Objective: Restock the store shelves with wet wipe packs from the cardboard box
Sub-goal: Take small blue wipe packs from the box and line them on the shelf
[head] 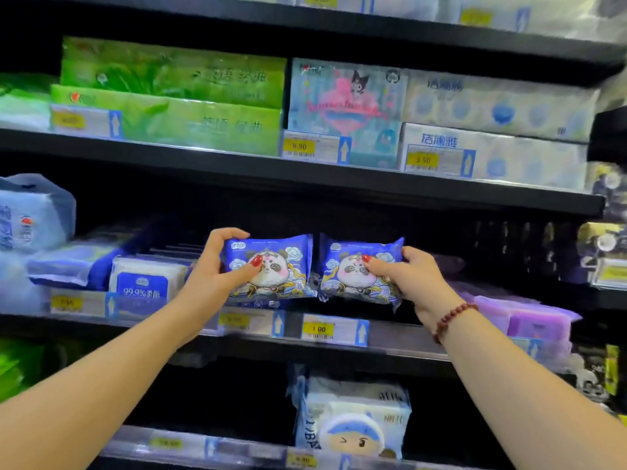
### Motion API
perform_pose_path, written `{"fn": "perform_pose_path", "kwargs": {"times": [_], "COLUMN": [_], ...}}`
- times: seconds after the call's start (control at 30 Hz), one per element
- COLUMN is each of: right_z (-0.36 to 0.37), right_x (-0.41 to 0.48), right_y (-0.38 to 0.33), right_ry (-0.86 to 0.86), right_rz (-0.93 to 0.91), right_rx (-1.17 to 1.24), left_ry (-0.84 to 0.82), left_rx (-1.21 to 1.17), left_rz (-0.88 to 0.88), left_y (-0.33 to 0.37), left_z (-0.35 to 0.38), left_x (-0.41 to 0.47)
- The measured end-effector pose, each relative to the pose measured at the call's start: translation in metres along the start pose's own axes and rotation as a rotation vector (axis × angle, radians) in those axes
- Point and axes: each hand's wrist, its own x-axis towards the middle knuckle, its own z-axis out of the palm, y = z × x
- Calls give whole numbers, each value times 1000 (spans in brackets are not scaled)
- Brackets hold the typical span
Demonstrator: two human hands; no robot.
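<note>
Two blue wet wipe packs with a panda picture stand side by side at the front of the middle shelf (400, 344). My left hand (217, 269) grips the left panda pack (281, 266) by its left end, thumb on its face. My right hand (407, 273) holds the right panda pack (356, 269) by its right end. A red bead bracelet circles my right wrist. The cardboard box is out of view.
White and blue wipe packs (142, 279) sit left of my hands, purple packs (529, 317) to the right. Green tissue packs (176, 96) and white ones (492, 130) fill the shelf above. A pack with a cartoon face (353, 422) stands on the shelf below. Price tags line the shelf edges.
</note>
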Motion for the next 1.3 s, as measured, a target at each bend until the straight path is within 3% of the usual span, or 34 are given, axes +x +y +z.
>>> {"fn": "perform_pose_path", "kwargs": {"times": [0.27, 0.4, 0.8, 1.3], "right_z": [-21, -28, -23, -26], "right_x": [69, 92, 128, 125], "right_y": [32, 45, 83, 84], "right_ry": [162, 131, -77, 81], "right_rz": [92, 214, 235, 328], "right_rx": [-258, -344, -401, -582], "left_ry": [9, -16, -96, -132], "left_rx": [69, 67, 46, 45], "left_rz": [61, 73, 97, 78], "left_y": [-24, -32, -38, -36], "left_z": [21, 18, 13, 12], "left_x": [16, 19, 22, 21]}}
